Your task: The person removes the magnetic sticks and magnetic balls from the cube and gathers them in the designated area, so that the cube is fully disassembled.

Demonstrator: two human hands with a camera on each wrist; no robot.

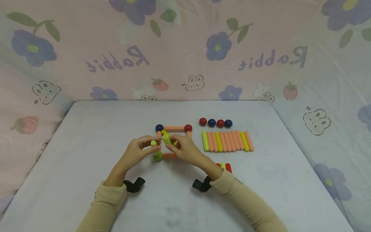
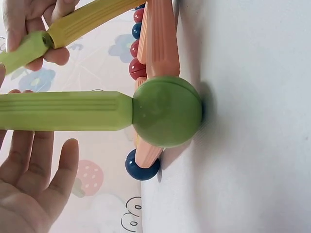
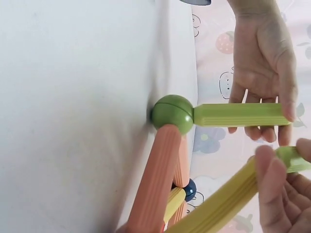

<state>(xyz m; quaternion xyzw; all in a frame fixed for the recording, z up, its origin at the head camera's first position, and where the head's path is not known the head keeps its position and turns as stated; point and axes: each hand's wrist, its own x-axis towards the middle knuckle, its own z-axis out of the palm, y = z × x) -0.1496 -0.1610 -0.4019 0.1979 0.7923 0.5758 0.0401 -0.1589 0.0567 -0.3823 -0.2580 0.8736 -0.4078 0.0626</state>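
Observation:
A square frame of orange sticks (image 1: pixel 174 128) and balls lies on the table, with a green ball (image 2: pixel 167 111) at its near left corner. On that ball stands an upright green stick (image 3: pixel 243 114); its upper end is pinched by my left hand (image 1: pixel 139 150). Beside it, my right hand (image 1: pixel 185 149) pinches a shorter-looking green stick (image 2: pixel 24 51). This one meets the upper end of a slanting yellow stick (image 3: pixel 218 199), which the right fingers also touch. The near right corner of the frame is hidden behind the right hand in the head view.
Right of the frame lies a row of orange, yellow and green sticks (image 1: pixel 229 141). Behind them sit red and blue balls (image 1: pixel 212 123) in a line. Red and green pieces (image 1: pixel 228 168) show partly behind the right forearm. Black wrist mounts (image 1: pixel 134 185) project inward near both wrists.

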